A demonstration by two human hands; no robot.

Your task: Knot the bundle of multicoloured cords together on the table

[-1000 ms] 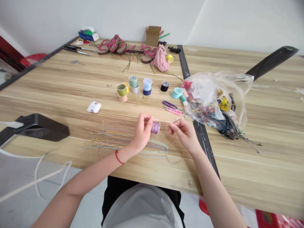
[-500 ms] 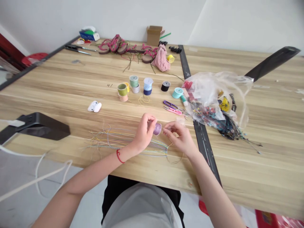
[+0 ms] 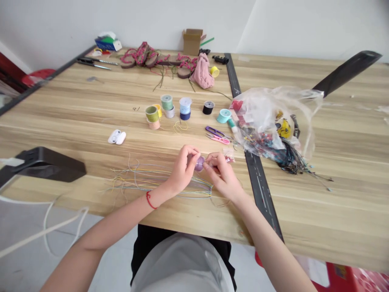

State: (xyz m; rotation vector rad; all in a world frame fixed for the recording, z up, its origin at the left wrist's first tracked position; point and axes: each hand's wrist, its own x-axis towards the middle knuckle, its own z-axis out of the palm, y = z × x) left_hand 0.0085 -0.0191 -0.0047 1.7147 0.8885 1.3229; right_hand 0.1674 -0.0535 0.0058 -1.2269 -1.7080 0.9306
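My left hand (image 3: 182,170), with a red string bracelet on its wrist, is shut on a small lilac thread spool (image 3: 199,164). The fingers hide much of the spool. My right hand (image 3: 220,174) comes in from the other side, its pinched fingertips against the spool's right end. Any thread between those fingertips is too fine to see. Under my left wrist and the space between my hands lies a long fan of thin multicoloured cords (image 3: 158,182) running across the wooden table (image 3: 91,105). A loose cord loop lies under my right hand.
Several thread spools (image 3: 167,109) stand beyond my hands, with a black spool (image 3: 208,107) and a teal spool (image 3: 224,116) to their right. Purple and pink thread snips (image 3: 216,135) lie nearby. A clear plastic bag (image 3: 261,121) of beads and cords sits at right.
My right hand has moved left and its fingertips now meet the lilac spool. The two hands are closer together, and the view has shifted slightly.
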